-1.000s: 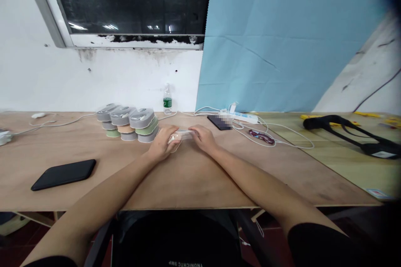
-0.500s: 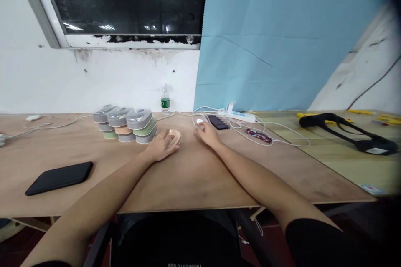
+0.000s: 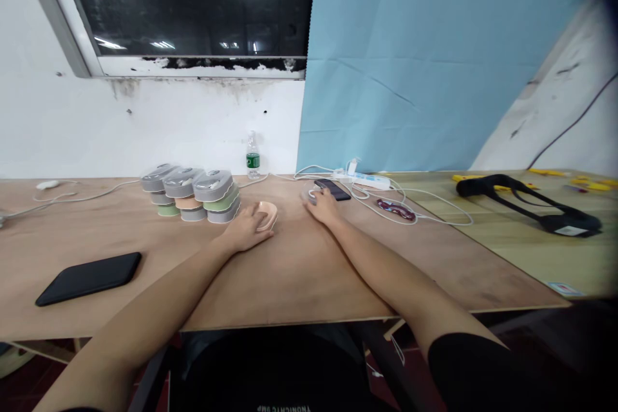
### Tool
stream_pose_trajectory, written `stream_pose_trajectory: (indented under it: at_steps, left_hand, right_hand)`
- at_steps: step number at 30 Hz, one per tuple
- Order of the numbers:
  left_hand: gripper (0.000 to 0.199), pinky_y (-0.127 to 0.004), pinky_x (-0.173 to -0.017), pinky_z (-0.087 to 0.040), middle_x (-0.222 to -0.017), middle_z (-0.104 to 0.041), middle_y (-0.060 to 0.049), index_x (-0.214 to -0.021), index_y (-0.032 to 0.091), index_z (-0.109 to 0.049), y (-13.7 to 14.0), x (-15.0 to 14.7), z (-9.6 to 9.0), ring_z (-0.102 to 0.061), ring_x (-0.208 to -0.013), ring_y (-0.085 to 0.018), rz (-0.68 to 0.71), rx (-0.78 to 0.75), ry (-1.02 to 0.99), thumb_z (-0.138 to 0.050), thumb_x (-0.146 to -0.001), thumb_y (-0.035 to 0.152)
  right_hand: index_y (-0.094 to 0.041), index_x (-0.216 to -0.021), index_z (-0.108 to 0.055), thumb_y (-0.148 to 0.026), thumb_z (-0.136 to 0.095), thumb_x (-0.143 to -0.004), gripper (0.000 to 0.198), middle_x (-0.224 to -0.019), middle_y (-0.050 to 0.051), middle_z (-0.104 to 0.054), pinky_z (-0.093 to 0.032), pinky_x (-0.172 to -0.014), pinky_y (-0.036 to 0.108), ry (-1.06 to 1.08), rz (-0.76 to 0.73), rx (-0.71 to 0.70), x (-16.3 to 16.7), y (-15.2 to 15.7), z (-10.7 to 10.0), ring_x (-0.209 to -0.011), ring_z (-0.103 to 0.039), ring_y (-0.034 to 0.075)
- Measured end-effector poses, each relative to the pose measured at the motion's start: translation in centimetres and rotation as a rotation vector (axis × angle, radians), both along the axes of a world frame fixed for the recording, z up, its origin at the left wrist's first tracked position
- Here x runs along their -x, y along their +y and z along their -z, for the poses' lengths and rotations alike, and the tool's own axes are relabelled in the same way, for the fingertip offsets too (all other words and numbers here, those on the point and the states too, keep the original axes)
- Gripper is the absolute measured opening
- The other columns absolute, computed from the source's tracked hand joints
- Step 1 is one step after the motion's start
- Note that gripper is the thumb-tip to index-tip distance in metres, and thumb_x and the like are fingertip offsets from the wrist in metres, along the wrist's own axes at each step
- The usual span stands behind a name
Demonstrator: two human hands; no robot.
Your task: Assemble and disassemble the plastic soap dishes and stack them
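Observation:
A small peach-coloured container [image 3: 266, 215], open at the top, sits on the table in front of me. My left hand [image 3: 247, 229] is closed around its left side, with the fingers behind and the thumb along the near edge. My right hand [image 3: 323, 207], to the right of the container, grips a clear lid [image 3: 309, 192] with a white part on it. The fingers cover some of this lid, so its full outline is hidden. Left of my left hand stand stacked oval containers [image 3: 213, 187] with grey lids and green, peach and grey bases.
A dark phone [image 3: 338, 190], a white power strip [image 3: 369, 180] with tangled cables and a dark red object [image 3: 396, 209] lie beyond my right hand. A water bottle [image 3: 252, 158] stands by the wall. Left lies a black flat case [image 3: 89, 278]; far right, a black strap-like frame [image 3: 531, 206].
My right hand has turned the lid slightly, and its white part now shows less. The left hand stays on the peach container. The whole view has shifted a little.

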State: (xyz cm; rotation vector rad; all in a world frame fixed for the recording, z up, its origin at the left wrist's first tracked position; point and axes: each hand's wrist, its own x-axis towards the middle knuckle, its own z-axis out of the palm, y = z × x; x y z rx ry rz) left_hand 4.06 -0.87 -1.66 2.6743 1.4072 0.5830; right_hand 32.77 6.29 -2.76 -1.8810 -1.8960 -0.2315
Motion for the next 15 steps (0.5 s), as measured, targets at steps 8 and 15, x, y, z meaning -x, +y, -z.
stream_pose_trajectory:
  at_steps: [8, 15]
  left_hand:
    - [0.059, -0.051, -0.106, -0.034, -0.147, -0.035, -0.018, -0.123, 0.018, -0.056, -0.2, -0.1, -0.2, -0.039, -0.130, -0.037, 0.010, -0.013, 0.007, -0.053, -0.081, 0.059]
    - [0.061, -0.051, -0.106, -0.033, -0.145, -0.037, -0.017, -0.122, 0.019, -0.058, -0.2, -0.2, -0.1, -0.040, -0.130, -0.037, -0.015, -0.024, -0.031, -0.058, -0.078, 0.060]
  right_hand:
    - [-0.017, -0.102, -0.068, -0.036, -0.052, -0.088, 0.029, -0.103, 0.011, -0.065, -0.039, -0.093, 0.031, -0.073, -0.273, -0.005, 0.9, 1.5, 1.2, -0.102, -0.055, 0.022]
    - [-0.016, -0.115, -0.065, -0.026, -0.051, -0.088, 0.032, -0.117, 0.013, -0.061, -0.038, -0.100, 0.032, -0.008, -0.424, 0.015, 6.6, 5.1, 1.2, -0.112, -0.054, 0.022]
